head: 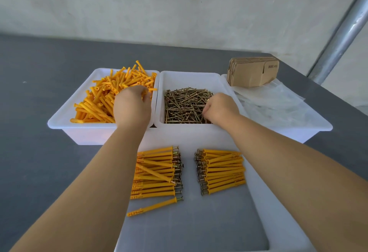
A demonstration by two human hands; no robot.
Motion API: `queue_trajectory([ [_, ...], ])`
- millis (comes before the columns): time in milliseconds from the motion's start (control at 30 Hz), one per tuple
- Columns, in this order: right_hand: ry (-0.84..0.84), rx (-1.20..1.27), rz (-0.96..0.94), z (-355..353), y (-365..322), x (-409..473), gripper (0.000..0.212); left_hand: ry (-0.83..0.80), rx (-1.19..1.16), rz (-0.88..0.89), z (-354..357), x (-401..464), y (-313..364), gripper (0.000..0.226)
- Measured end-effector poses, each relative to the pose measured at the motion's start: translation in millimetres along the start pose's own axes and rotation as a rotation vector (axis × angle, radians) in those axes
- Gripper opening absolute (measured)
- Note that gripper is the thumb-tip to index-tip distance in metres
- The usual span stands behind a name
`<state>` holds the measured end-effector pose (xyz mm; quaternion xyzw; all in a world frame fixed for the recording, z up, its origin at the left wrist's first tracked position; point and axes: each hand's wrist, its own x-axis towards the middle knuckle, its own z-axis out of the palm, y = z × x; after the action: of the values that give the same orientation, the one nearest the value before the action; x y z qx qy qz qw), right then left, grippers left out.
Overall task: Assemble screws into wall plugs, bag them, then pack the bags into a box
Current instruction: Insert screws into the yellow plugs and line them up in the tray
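On the grey worktop (39, 92), my left hand (132, 105) curled into the white tray of loose orange plastic wall plugs (99, 100); whether it gripped one, I could not tell. My right hand (221, 108) pinched among thin brass screws (185, 104). Tangled screws could lift in clumps and spill. Assembled orange plugs (157, 172) lay nearer me, long axes left-right, screw heads facing inward.

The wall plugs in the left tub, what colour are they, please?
Orange-yellow wall plugs, clearest in the head view.
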<state>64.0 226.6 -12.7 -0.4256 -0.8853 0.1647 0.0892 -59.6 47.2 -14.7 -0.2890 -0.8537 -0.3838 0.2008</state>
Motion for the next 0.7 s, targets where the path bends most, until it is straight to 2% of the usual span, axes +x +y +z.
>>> queue_trajectory([
  [67,0.136,0.071,-0.022,0,6,-3,0.017,0.022,-0.047,0.121,-1,-3,6,0.026],
  [133,0.283,0.246,-0.057,-5,8,-8,0.018,0.05,-0.056,0.237,-5,-6,14,0.027],
  [167,0.319,0.396,-0.06,-9,8,-12,0.023,0.062,-0.075,0.289,-9,-8,20,0.027],
  [233,0.277,0.696,-0.064,-18,6,-20,0.042,0.04,-0.162,0.383,-16,-11,33,0.028],
  [267,0.219,0.802,-0.07,-24,4,-26,0.048,-0.007,-0.227,0.415,-19,-14,40,0.028],
  [333,0.127,0.952,-0.096,-35,0,-40,0.045,-0.159,-0.345,0.443,-24,-21,49,0.029],
  [467,0.159,1.219,-0.176,-45,-2,-72,0.04,-0.478,-0.486,0.374,-23,-36,58,0.028],
  [533,0.167,1.248,-0.236,-42,-1,-82,0.046,-0.587,-0.478,0.341,-21,-42,63,0.028],
  [600,0.166,1.134,-0.312,-34,2,-89,0.05,-0.641,-0.463,0.311,-19,-45,67,0.027],
  [700,0.174,0.958,-0.375,-26,7,-95,0.044,-0.671,-0.509,0.229,-19,-44,64,0.025],
])
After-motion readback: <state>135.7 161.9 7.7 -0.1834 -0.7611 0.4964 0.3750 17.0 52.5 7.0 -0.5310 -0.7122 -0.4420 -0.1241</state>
